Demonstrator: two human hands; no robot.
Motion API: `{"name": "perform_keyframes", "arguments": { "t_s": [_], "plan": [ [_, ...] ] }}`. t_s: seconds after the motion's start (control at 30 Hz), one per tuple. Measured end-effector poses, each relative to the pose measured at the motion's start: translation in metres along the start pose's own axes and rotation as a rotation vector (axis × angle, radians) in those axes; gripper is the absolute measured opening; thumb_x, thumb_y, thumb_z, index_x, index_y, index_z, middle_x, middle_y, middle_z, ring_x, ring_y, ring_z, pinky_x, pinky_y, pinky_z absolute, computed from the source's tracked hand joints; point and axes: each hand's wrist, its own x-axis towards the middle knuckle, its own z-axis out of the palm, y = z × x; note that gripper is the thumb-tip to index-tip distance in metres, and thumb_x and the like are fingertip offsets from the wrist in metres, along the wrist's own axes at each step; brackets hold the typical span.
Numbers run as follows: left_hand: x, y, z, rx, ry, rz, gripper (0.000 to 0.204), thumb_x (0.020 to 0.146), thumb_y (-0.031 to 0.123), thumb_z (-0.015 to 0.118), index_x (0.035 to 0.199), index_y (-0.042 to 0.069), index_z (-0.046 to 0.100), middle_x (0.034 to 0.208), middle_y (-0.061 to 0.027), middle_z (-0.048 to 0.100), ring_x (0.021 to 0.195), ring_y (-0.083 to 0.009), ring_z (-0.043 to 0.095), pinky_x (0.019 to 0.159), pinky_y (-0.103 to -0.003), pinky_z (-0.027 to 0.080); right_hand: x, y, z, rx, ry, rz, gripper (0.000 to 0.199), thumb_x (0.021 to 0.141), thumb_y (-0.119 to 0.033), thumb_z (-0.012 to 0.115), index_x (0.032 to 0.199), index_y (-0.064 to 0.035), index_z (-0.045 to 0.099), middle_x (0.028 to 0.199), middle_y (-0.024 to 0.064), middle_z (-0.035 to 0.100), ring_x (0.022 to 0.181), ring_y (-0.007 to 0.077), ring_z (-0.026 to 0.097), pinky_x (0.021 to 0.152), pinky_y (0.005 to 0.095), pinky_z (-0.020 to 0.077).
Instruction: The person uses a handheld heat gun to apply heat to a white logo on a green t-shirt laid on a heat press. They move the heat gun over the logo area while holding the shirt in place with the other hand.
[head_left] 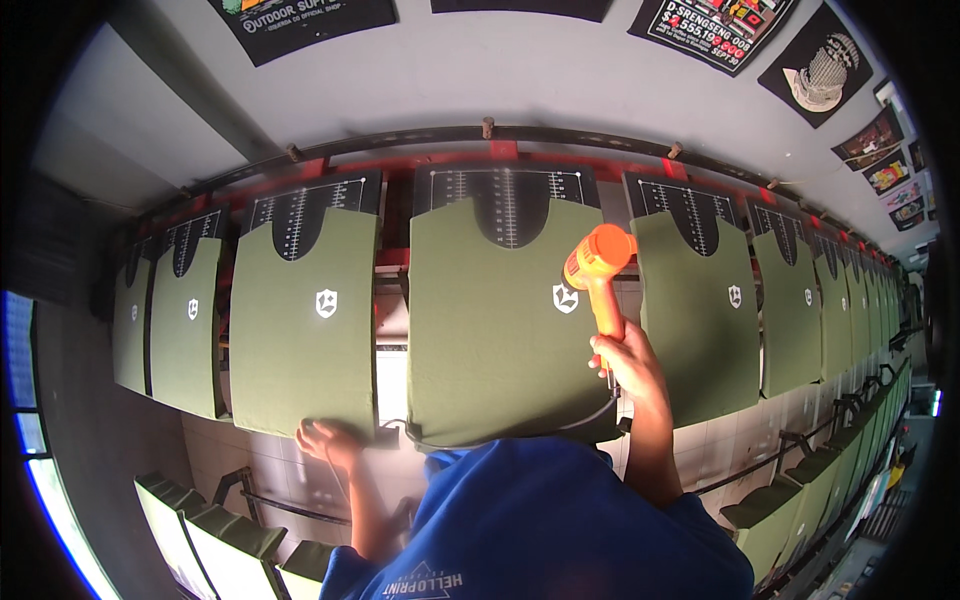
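The right hand [628, 362] kept a closed grip around the handle of an orange plastic heat gun [597, 264], whose nozzle pointed at the small white shield-shaped print [565, 297] on the olive-green shirt stretched over the middle printing board [495, 320]. The gun's black cord [500, 438] trailed below that board's lower edge. The left hand [328, 440] lay flat and open on the bottom corner of the neighbouring green shirt [300, 330], holding nothing. Doing this well probably meant keeping the nozzle near but off the fabric and moving it steadily over the print. One heat gun showed; at least eight shirt-covered boards curved along the red rail [400, 165], each with one white print, the far ones too small to count.
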Motion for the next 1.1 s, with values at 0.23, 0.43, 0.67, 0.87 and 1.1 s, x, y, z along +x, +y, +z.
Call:
{"name": "perform_keyframes", "arguments": {
  "t_s": [0.23,0.43,0.67,0.87,1.1],
  "plan": [
    [0.001,-0.007,0.0,0.016,-0.02,0.002,0.038,0.098,0.03,0.043,0.128,0.008,0.049,0.136,-0.0151,0.038,0.124,-0.0341,0.039,0.102,-0.047,0.034,0.003,-0.001,0.004,-0.004,-0.047,0.024,0.018,0.086,-0.009,0.059,0.101,-0.0023,0.051,0.076,0.0012,0.053,0.061,0.0106,0.058,0.05,0.0245,0.0479],
    [0.001,-0.003,-0.004,0.013,-0.061,-0.008,0.037,0.098,0.025,0.044,0.13,0.006,0.048,0.138,-0.0167,0.036,0.125,-0.035,0.038,0.102,-0.046,0.035,-0.001,-0.005,0.002,-0.013,-0.078,0.034,0.018,0.086,-0.009,0.059,0.101,-0.0015,0.051,0.076,0.0015,0.053,0.061,0.0111,0.059,0.05,0.0252,0.0483],
    [0.001,-0.002,-0.005,0.019,-0.073,-0.001,0.037,0.098,0.021,0.045,0.131,0.005,0.046,0.138,-0.0179,0.034,0.127,-0.0353,0.037,0.103,-0.045,0.035,-0.013,-0.009,0.001,-0.044,-0.081,0.082,0.022,0.086,-0.009,0.06,0.104,-0.0012,0.051,0.079,0.0025,0.054,0.063,0.0123,0.059,0.052,0.0264,0.0488],
    [0.001,0.0,-0.006,-0.014,-0.072,-0.02,0.035,0.098,0.019,0.045,0.13,0.005,0.046,0.138,-0.0184,0.034,0.127,-0.0349,0.037,0.103,-0.045,0.035,-0.017,-0.004,0.0,-0.038,-0.071,0.083,0.022,0.086,-0.008,0.06,0.104,-0.0008,0.051,0.079,0.0027,0.053,0.063,0.0115,0.058,0.052,0.0263,0.0489],
    [0.0,-0.002,-0.005,-0.022,-0.039,0.021,0.033,0.097,0.015,0.048,0.128,0.005,0.047,0.136,-0.0191,0.035,0.125,-0.0355,0.038,0.101,-0.045,0.037,-0.021,-0.002,-0.002,-0.029,-0.062,0.088,0.022,0.085,-0.007,0.059,0.104,0.0006,0.052,0.079,0.0032,0.054,0.061,0.0119,0.058,0.05,0.0258,0.0491]
  ]
}}
